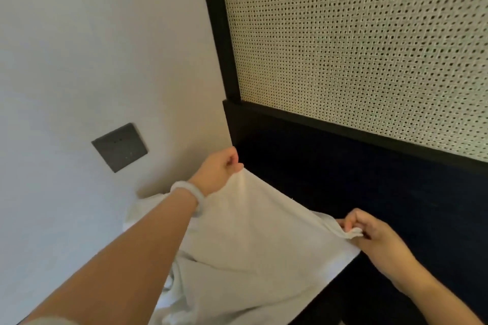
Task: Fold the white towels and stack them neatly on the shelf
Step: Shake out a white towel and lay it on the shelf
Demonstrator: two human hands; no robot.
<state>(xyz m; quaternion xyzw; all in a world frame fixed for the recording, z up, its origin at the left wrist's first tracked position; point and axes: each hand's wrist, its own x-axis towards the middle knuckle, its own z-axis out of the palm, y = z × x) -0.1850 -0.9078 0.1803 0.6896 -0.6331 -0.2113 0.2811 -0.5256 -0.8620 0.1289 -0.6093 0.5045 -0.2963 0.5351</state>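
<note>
Item: white towel point(250, 232), one. I log the left grip point(219, 169) pinching its far corner and the right grip point(369, 235), nearer me, pinching the other. The held edge runs 10-to-4 o'clock, and the cloth drapes toward 7 o'clock.

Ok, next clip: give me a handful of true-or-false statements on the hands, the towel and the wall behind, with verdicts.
1. The left hand and the right hand each grip a corner of the white towel. True.
2. The white towel sits folded on a shelf. False: it is held up, stretched between the two hands.
3. A pale bracelet is worn on the left wrist. True.
4. The right hand hangs free with straight fingers. False: its fingers pinch a bunched towel corner.
5. The dark square plate is mounted on the woven panel. False: it is on the plain wall, left of the panel's black frame.
</note>
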